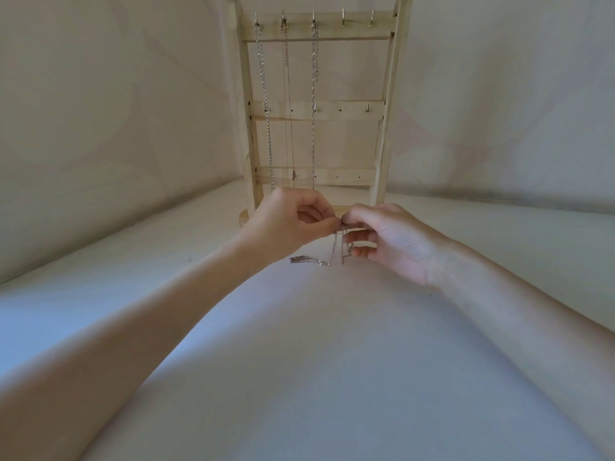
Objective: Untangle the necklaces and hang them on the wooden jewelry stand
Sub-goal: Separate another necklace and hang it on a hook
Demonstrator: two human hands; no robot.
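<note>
No text, label, brand, number or sign can be read anywhere: neither on the wooden jewelry stand [316, 111] nor on the pale cloth [299, 361] spread before it.

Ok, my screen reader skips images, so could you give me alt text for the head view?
Both hands, left hand and right hand, pinch a thin silver necklace above a white table. Behind stands a wooden jewelry stand with three chains hung from its top hooks and two top hooks free.
</note>
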